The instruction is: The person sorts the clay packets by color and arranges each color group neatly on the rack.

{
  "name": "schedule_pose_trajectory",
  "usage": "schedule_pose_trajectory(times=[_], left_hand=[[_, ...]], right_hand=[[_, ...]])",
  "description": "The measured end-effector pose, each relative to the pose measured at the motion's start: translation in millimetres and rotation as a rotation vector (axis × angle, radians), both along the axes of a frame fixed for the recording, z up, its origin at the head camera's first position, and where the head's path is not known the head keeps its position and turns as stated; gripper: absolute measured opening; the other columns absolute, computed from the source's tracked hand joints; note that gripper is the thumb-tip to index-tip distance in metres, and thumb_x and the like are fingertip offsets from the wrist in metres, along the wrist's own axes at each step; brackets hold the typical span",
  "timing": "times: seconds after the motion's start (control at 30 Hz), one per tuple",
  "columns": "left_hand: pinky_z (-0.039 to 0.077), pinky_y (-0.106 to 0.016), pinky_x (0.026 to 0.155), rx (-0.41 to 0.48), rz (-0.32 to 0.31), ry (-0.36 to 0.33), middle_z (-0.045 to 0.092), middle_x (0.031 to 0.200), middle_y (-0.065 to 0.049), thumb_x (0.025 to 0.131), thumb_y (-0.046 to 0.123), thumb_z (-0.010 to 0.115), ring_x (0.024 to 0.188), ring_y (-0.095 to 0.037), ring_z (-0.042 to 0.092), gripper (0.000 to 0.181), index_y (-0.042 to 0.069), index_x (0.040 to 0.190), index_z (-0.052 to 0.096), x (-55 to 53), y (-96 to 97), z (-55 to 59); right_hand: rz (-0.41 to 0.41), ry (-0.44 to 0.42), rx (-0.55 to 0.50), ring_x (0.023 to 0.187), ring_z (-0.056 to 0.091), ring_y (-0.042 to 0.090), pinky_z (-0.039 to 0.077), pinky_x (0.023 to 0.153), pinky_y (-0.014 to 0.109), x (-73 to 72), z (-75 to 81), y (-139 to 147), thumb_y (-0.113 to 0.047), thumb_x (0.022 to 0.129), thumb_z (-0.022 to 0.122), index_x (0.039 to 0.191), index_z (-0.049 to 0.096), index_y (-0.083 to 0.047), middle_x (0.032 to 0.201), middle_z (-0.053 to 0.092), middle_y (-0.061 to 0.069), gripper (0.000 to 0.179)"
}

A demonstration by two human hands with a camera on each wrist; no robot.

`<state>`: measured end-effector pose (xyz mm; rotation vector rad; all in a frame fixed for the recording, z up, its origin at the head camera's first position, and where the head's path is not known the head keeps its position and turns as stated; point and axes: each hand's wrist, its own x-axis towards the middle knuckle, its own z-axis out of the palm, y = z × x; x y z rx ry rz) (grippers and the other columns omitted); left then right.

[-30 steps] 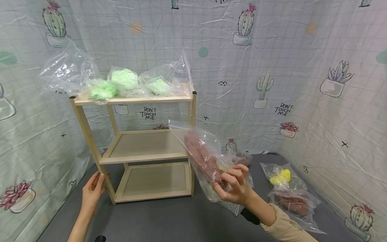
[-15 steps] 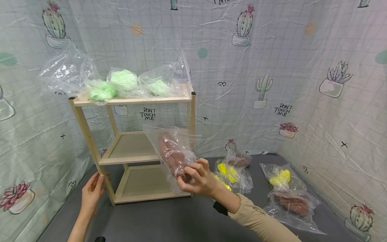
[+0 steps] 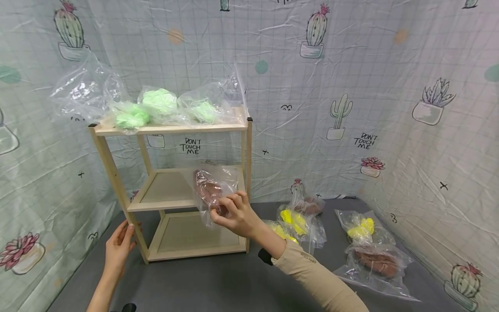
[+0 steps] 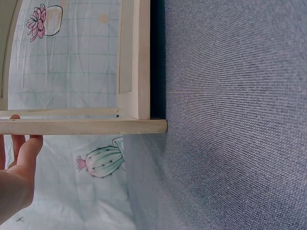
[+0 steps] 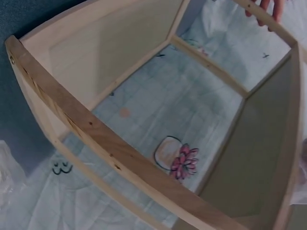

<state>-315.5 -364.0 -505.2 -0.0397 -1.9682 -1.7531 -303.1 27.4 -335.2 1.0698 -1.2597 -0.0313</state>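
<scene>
A clear zip bag with a reddish-brown lump [image 3: 207, 186] is pinched at its lower right corner by my right hand [image 3: 238, 214]. The bag is tilted, in front of the middle board of a three-tier wooden shelf [image 3: 167, 205]. My left hand [image 3: 118, 247] grips the shelf's left front post low down, thumb on the near side. In the left wrist view that hand [image 4: 21, 177] has its fingers around the post [image 4: 86, 126]. At the right edge of the right wrist view only a sliver of bag [image 5: 301, 184] shows; the right hand is out of that view.
Bags with pale green lumps [image 3: 160, 102] lie on the top board. Right of the shelf, bags with yellow pieces [image 3: 294, 222] and a brown lump [image 3: 312, 206] rest on the grey table [image 3: 187, 286]. Farther right are another yellow bag [image 3: 362, 229] and brown bag [image 3: 377, 262].
My right hand has carried the brown bag leftward from right of the shelf to before its middle board, uncovering the yellow bags. The left hand has stayed on the post.
</scene>
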Motion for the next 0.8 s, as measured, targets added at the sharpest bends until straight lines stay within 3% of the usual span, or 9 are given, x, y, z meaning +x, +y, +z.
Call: schedule_pose_trajectory(times=[0.07, 0.17, 0.2, 0.3, 0.43, 0.5, 0.6, 0.7, 0.8], left_hand=[[0.041, -0.007, 0.062, 0.014, 0.008, -0.003, 0.059, 0.101, 0.025, 0.092, 0.027, 0.047, 0.094, 0.012, 0.052, 0.047, 0.015, 0.137, 0.037, 19.6, 19.9, 25.7], [0.041, -0.007, 0.062, 0.019, 0.031, -0.031, 0.059, 0.102, 0.024, 0.092, 0.028, 0.047, 0.095, 0.011, 0.052, 0.047, 0.016, 0.137, 0.037, 17.9, 19.2, 24.5], [0.041, -0.007, 0.062, 0.017, 0.048, -0.055, 0.059, 0.104, 0.023, 0.092, 0.028, 0.047, 0.095, 0.011, 0.052, 0.048, 0.016, 0.137, 0.036, 16.0, 17.9, 22.4], [0.042, -0.009, 0.063, 0.007, 0.077, -0.042, 0.058, 0.114, 0.014, 0.091, 0.032, 0.049, 0.100, 0.007, 0.052, 0.047, 0.022, 0.135, 0.038, -12.3, -7.5, -15.6], [0.042, -0.009, 0.063, -0.002, 0.071, -0.037, 0.058, 0.114, 0.015, 0.091, 0.032, 0.048, 0.099, 0.008, 0.052, 0.047, 0.023, 0.136, 0.038, -9.9, -5.7, -14.0], [0.043, -0.009, 0.062, 0.014, 0.041, -0.013, 0.059, 0.110, 0.017, 0.091, 0.030, 0.049, 0.098, 0.009, 0.053, 0.046, 0.022, 0.135, 0.039, -4.5, -2.4, -7.9], [0.047, -0.017, 0.065, 0.031, -0.028, 0.014, 0.060, 0.107, 0.019, 0.092, 0.026, 0.048, 0.096, 0.010, 0.053, 0.045, 0.019, 0.135, 0.039, 12.1, 9.1, 12.7], [0.048, -0.020, 0.066, 0.038, -0.073, 0.018, 0.060, 0.104, 0.021, 0.092, 0.025, 0.048, 0.094, 0.010, 0.053, 0.045, 0.018, 0.136, 0.039, 26.7, 21.2, 32.5], [0.046, -0.016, 0.063, 0.070, -0.093, 0.055, 0.061, 0.106, 0.018, 0.093, 0.021, 0.048, 0.095, 0.009, 0.054, 0.044, 0.016, 0.136, 0.038, 22.2, 18.2, 27.7]], right_hand=[[-0.014, -0.022, 0.000, 0.076, 0.041, 0.018, 0.034, 0.069, 0.036, -3.1, -2.4, -2, -0.007, 0.089, 0.047, 0.088, 0.058, -0.023, 0.089, 0.048, 0.004, 0.019], [-0.037, -0.045, 0.003, 0.076, 0.041, 0.018, 0.034, 0.069, 0.035, -6.8, -5.4, -6, -0.007, 0.090, 0.045, 0.089, 0.058, -0.024, 0.089, 0.048, 0.003, 0.021], [-0.042, -0.053, 0.006, 0.076, 0.041, 0.018, 0.034, 0.069, 0.035, -8.0, -6.7, -7, -0.007, 0.091, 0.044, 0.089, 0.058, -0.024, 0.089, 0.048, 0.003, 0.022], [-0.053, -0.085, 0.002, 0.076, 0.041, 0.018, 0.034, 0.068, 0.034, -8.9, -9.9, -11, -0.009, 0.093, 0.042, 0.089, 0.059, -0.025, 0.089, 0.048, 0.003, 0.023], [-0.057, -0.163, 0.000, 0.083, 0.047, 0.021, 0.036, 0.071, 0.035, -6.7, -11.4, -14, -0.011, 0.090, 0.049, 0.092, 0.059, -0.022, 0.092, 0.051, 0.003, 0.015], [-0.063, -0.211, 0.012, 0.091, 0.050, 0.022, 0.037, 0.075, 0.036, -4.8, -10.2, -13, -0.015, 0.085, 0.057, 0.096, 0.059, -0.021, 0.095, 0.053, 0.001, 0.012], [-0.077, -0.289, 0.044, 0.103, 0.049, 0.025, 0.036, 0.081, 0.040, -1.1, -7.6, -11, -0.027, 0.076, 0.065, 0.104, 0.058, -0.021, 0.102, 0.055, -0.001, 0.030], [-0.089, -0.363, 0.071, 0.112, 0.045, 0.027, 0.035, 0.085, 0.046, 3.5, -5.9, -6, -0.040, 0.074, 0.061, 0.113, 0.056, -0.019, 0.107, 0.056, -0.001, 0.045], [-0.109, -0.399, 0.071, 0.116, 0.042, 0.031, 0.033, 0.087, 0.050, 8.0, -6.2, -2, -0.046, 0.084, 0.045, 0.118, 0.055, -0.016, 0.112, 0.057, 0.000, 0.046]])
